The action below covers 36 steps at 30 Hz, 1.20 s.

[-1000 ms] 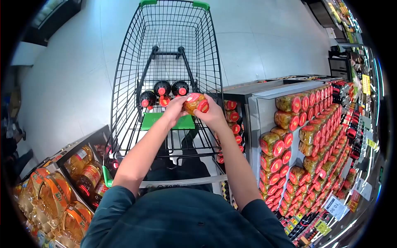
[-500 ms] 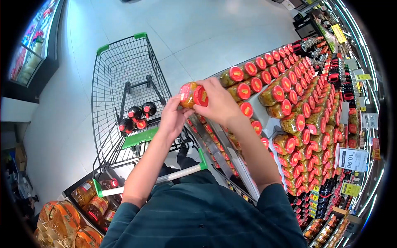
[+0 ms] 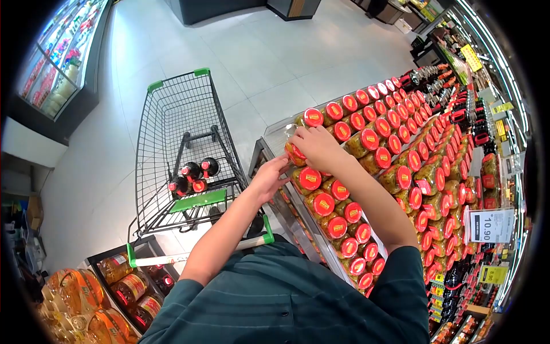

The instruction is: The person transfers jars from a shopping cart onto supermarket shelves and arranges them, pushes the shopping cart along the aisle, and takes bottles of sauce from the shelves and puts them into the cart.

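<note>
My right hand (image 3: pixel 316 148) is wrapped over a glass jar (image 3: pixel 295 155) with a red lid, at the near left corner of the jar display. The jar's contents look yellow-green, and my fingers hide part of it. Just left of that jar is my left hand (image 3: pixel 270 181), its fingers loosely spread and their tips close to the jar; I cannot tell whether they touch it. Rows of matching red-lidded jars (image 3: pixel 310 178) fill the display around my right hand.
A shopping cart (image 3: pixel 226 198) with several dark, red-capped bottles (image 3: pixel 191 169) stands to the left. The display's clear edge panel (image 3: pixel 281 133) runs beside the jars. Big oil bottles (image 3: pixel 130 286) sit at lower left. A price sign (image 3: pixel 491 226) hangs at right.
The jar held between both hands has moved right, from beside the cart to the display's corner. My left hand has come off it, and the view has shifted.
</note>
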Tool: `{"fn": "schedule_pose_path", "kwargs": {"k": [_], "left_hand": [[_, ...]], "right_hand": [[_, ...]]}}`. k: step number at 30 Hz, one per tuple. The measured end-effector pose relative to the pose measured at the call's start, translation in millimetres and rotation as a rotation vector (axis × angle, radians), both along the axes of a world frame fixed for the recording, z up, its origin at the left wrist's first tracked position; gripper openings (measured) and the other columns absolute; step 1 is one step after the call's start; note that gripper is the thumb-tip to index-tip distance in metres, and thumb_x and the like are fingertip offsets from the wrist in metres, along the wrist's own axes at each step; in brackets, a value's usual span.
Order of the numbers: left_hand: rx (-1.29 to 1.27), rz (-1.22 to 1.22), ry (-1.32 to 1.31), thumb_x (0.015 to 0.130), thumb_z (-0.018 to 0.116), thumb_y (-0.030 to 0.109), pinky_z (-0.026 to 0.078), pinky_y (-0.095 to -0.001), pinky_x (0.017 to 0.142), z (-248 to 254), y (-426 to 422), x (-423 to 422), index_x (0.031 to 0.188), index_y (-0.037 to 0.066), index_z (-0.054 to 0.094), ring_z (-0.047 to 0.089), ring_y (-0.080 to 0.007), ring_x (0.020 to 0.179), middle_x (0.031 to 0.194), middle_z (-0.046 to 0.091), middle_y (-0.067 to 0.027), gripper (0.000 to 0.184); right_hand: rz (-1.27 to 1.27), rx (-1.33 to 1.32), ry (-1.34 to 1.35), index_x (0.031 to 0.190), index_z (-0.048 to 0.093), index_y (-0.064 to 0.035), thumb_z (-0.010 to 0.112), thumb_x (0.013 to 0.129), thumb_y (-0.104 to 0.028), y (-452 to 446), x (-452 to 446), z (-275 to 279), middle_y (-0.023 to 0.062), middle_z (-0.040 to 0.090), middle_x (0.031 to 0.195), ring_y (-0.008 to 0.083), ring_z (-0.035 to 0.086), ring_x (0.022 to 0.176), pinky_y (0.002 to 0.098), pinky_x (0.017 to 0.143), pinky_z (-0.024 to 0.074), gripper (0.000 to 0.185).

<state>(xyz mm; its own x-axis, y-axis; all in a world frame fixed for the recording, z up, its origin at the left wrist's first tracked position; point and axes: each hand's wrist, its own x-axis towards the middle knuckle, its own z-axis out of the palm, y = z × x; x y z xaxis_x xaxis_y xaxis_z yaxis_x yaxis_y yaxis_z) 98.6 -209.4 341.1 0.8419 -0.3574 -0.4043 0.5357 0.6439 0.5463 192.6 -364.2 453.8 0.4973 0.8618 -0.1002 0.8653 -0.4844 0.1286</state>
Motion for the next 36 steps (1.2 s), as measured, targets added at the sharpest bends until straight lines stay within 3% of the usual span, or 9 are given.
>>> {"fn": "schedule_pose_path", "kwargs": {"k": [7,21,25,32,36], "left_hand": [[0.085,0.034,-0.009,0.108,0.048,0.026,0.027,-0.0515,0.119,1,1,-7,0.158,0.011,0.039,0.03,-0.0242,0.151,0.162,0.04,-0.004,0.054],[0.176,0.039,0.007,0.108,0.05,0.027,0.035,-0.0467,0.116,-11,7,-20,0.158,0.005,0.037,0.033,-0.0276,0.151,0.162,0.037,-0.0132,0.056],[0.174,0.072,0.0,0.108,0.05,0.026,0.038,-0.0461,0.114,-34,17,-25,0.155,0.005,0.041,0.037,-0.0279,0.149,0.158,0.044,-0.0125,0.052],[0.313,0.179,0.073,0.106,0.053,0.029,0.041,-0.044,0.111,-53,82,-48,0.147,0.008,0.053,0.05,-0.0218,0.136,0.143,0.059,-0.0081,0.046],[0.569,0.25,0.107,0.103,0.055,0.028,0.045,-0.0374,0.1,-87,153,-68,0.138,0.008,0.061,0.058,-0.0168,0.117,0.124,0.067,-0.0038,0.041]], "right_hand": [[0.029,-0.111,0.023,0.112,0.063,-0.0131,0.073,0.078,-0.009,7,16,-22,0.0097,0.061,0.11,0.0298,0.066,0.098,0.0452,0.086,0.046,0.036],[0.004,-0.084,-0.092,0.117,0.064,-0.0112,0.068,0.081,-0.009,23,34,-28,0.011,0.064,0.115,0.0328,0.066,0.102,0.0453,0.094,0.0458,0.036],[-0.033,-0.134,-0.04,0.124,0.06,-0.0115,0.072,0.075,-0.005,29,33,-25,0.0099,0.061,0.123,0.0314,0.062,0.109,0.0452,0.096,0.0464,0.051],[-0.025,0.034,-0.025,0.125,0.062,-0.0136,0.069,0.077,-0.003,43,28,-13,0.0064,0.062,0.122,0.029,0.064,0.109,0.0451,0.095,0.0458,0.05],[-0.076,0.06,-0.088,0.133,0.06,-0.0116,0.075,0.077,-0.01,59,8,-9,0.0136,0.059,0.134,0.0318,0.058,0.121,0.047,0.104,0.0433,0.058]]}}
